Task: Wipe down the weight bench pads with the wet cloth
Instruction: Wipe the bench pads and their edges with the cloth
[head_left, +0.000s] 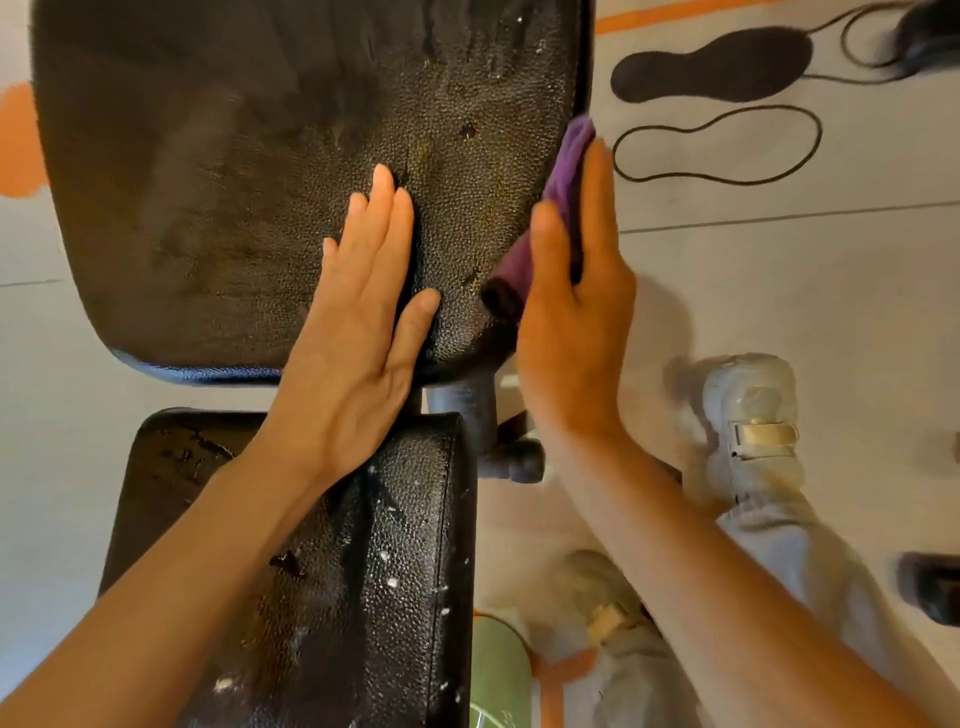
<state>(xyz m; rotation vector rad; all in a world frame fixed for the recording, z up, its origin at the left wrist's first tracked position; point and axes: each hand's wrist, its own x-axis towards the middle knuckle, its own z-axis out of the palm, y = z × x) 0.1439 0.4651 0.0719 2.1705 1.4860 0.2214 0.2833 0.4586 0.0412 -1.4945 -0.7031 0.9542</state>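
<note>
While the left hand (363, 306) lies flat, the right hand (571, 322) presses the cloth (563, 176) against the pad (260, 156) edge.

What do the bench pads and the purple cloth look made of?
Upper pad and lower pad: probably black vinyl or faux leather, with pebbled grain and a glossy wet sheen. Purple cloth: likely microfibre or terry, going by its soft, fuzzy, matte folds.

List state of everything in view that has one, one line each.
purple cloth: bunched, pressed against the back pad's right edge.
right hand: fingers straight, pressing the cloth.
left hand: flat, palm down on the back pad.
back pad: smeared, partly wiped.
seat pad: flecked with white specks, scuffed.
</note>
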